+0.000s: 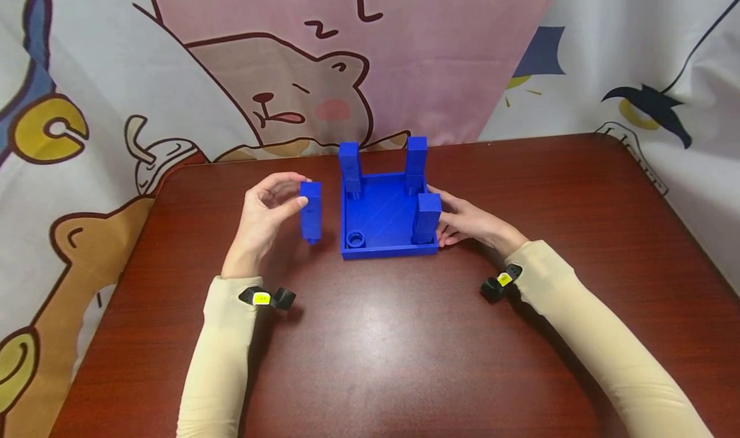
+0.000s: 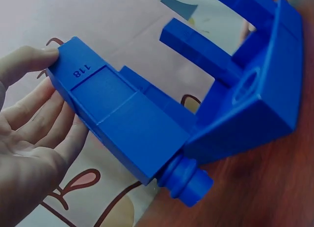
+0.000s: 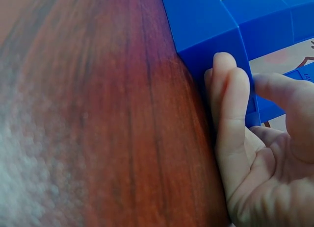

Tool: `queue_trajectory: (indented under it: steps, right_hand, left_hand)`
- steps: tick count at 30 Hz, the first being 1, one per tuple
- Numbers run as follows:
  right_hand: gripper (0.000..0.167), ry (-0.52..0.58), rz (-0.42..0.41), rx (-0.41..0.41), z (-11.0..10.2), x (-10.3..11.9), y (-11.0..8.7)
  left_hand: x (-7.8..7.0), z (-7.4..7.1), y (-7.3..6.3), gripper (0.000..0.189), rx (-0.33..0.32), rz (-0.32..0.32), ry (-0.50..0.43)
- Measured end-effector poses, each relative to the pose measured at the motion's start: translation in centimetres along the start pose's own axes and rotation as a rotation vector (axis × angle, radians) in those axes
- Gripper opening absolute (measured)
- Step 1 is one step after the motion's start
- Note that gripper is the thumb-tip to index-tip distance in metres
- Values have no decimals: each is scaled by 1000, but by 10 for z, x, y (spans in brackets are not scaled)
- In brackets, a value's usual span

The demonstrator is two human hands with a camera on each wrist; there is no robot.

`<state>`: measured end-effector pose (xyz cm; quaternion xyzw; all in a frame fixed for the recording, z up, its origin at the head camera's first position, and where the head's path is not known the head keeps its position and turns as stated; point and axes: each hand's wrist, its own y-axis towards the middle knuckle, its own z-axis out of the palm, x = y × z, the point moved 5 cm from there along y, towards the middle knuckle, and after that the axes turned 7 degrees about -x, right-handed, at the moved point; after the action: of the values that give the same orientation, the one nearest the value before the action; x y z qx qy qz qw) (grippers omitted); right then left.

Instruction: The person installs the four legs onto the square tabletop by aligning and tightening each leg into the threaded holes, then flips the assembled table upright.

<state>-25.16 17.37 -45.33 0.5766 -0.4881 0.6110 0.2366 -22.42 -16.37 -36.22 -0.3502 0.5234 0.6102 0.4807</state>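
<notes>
My left hand [image 1: 267, 216] pinches a blue toy table leg [image 1: 311, 210] near its top, left of the blue square tabletop [image 1: 381, 253]. In the left wrist view this leg [image 2: 122, 109] bears the number 118, and its ridged round plug points downward. The tabletop lies upside down with its rim up. Three blue legs stand in its corners: back left [image 1: 349, 162], back right [image 1: 416, 158] and front right [image 1: 428, 216]. A round socket [image 1: 355, 239] shows at the front-left corner. My right hand [image 3: 260, 158] holds the tabletop's right side, fingertips against the outer wall and thumb at the rim.
Everything rests on a brown wooden table [image 1: 381, 348]. A cartoon-print curtain [image 1: 439, 59] hangs behind its far edge. Each wrist carries a small black camera, the left camera [image 1: 283, 298] and the right camera [image 1: 493, 289].
</notes>
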Motion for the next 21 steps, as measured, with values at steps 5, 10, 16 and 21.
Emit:
queue_trajectory:
  steps: [5,10,16,21]
  right_hand:
    - [72,3,6,-4,0,1,0]
    - [71,-6,25,-17,0,1,1]
    - [72,-4,26,-13,1,1,1]
    - [72,-1,25,-11,1,1,1]
  left_hand:
    - [-2,9,2,34,46,-13,-53]
    - [-1,20,5,35,102,-37,-86]
    - [1,33,9,36,180,-32,-87]
    - [1,41,13,35,229,-37,-78]
